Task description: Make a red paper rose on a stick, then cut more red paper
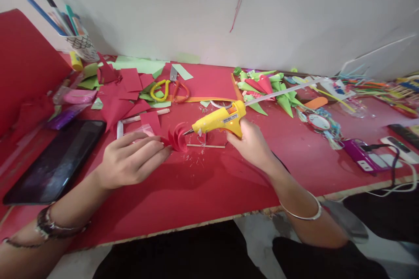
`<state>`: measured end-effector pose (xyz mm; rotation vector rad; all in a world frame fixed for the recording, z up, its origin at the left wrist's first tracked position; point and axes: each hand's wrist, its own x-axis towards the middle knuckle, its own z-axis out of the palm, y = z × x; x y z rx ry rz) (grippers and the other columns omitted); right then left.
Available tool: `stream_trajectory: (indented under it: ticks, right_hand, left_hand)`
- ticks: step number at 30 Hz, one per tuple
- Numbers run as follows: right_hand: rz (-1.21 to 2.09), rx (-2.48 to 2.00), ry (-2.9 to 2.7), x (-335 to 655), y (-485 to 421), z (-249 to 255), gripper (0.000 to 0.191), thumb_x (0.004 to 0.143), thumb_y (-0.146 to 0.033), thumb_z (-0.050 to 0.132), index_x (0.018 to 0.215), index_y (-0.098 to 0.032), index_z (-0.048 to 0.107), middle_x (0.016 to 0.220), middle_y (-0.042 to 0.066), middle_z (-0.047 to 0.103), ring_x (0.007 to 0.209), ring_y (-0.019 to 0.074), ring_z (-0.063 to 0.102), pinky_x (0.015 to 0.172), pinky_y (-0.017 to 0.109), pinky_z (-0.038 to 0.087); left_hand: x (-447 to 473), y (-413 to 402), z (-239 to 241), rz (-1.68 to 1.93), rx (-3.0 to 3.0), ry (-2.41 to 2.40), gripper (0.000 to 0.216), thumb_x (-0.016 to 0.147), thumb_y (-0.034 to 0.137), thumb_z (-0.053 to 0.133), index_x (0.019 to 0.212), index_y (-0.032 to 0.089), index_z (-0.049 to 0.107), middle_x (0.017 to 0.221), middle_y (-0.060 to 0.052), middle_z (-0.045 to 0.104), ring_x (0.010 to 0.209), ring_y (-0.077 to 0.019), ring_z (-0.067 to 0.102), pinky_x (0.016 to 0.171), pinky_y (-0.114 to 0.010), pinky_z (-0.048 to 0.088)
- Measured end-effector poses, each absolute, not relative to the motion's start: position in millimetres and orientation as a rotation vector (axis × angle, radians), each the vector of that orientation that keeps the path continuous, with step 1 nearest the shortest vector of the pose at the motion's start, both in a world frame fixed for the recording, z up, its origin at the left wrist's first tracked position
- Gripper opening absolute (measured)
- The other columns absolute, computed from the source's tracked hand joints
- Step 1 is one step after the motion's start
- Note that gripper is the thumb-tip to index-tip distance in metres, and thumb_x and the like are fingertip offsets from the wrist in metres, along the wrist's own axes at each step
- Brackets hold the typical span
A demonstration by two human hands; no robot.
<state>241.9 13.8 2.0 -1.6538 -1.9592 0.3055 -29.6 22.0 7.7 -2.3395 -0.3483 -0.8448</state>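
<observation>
My right hand (250, 141) grips a yellow hot glue gun (220, 120), its nozzle pointing left at a small red curled paper piece (176, 138) on the red table (212, 183). A clear glue stick (281, 91) juts out of the gun's back. My left hand (135, 161) pinches the left side of the red paper piece with its fingertips. A thin wooden stick (206, 145) lies just under the gun's nozzle.
A dark tablet (55, 161) lies at the left. Red and green paper scraps (127, 83), yellow and orange scissors (168, 90), green and red paper cones (265, 89) and a pen cup (81, 45) crowd the back. A purple device with cable (363, 154) sits at the right.
</observation>
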Motion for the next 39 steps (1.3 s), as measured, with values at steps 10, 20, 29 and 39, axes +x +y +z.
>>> stream_trajectory:
  ticks: [10, 20, 29, 39]
  right_hand:
    - [0.270, -1.744, -1.820, 253, 25, -5, 0.025, 0.068, -0.037, 0.059, 0.078, -0.018, 0.047, 0.062, 0.002, 0.054, 0.052, 0.0146, 0.051, 0.047, 0.025, 0.035]
    - [0.343, -1.756, -1.896, 280, 46, -30, 0.026, 0.080, -0.026, 0.040, 0.102, -0.013, 0.045, 0.088, 0.013, 0.059, 0.080, 0.0241, 0.057, 0.065, 0.033, 0.042]
    - [0.326, -1.651, -2.047, 283, 47, -27, 0.032, 0.078, -0.023, 0.045, 0.109, -0.014, 0.046, 0.104, 0.014, 0.054, 0.098, 0.0252, 0.051, 0.083, 0.039, 0.039]
    - [-0.207, -2.063, -2.113, 280, 9, 19, 0.024, 0.074, -0.039, 0.054, 0.080, -0.015, 0.057, 0.080, 0.014, 0.061, 0.082, 0.0286, 0.056, 0.063, 0.038, 0.042]
  left_hand:
    - [-34, 25, 0, -0.868, -2.386, -0.410, 0.011, 0.072, 0.016, 0.065, 0.077, 0.017, 0.055, 0.067, 0.001, 0.061, 0.058, -0.0124, 0.058, 0.061, -0.028, 0.049]
    - [-33, 27, -4, -0.846, -2.502, -0.627, 0.013, 0.075, 0.020, 0.061, 0.069, 0.020, 0.050, 0.063, 0.002, 0.058, 0.053, -0.0115, 0.053, 0.053, -0.024, 0.043]
    - [-34, 31, -7, -0.829, -2.462, -0.700, 0.013, 0.077, 0.022, 0.058, 0.069, 0.020, 0.048, 0.061, 0.003, 0.057, 0.052, -0.0116, 0.053, 0.051, -0.023, 0.041]
    - [-34, 32, -16, -0.856, -2.538, -0.754, 0.009, 0.078, 0.020, 0.056, 0.072, 0.019, 0.050, 0.064, 0.003, 0.057, 0.056, -0.0106, 0.053, 0.053, -0.022, 0.040]
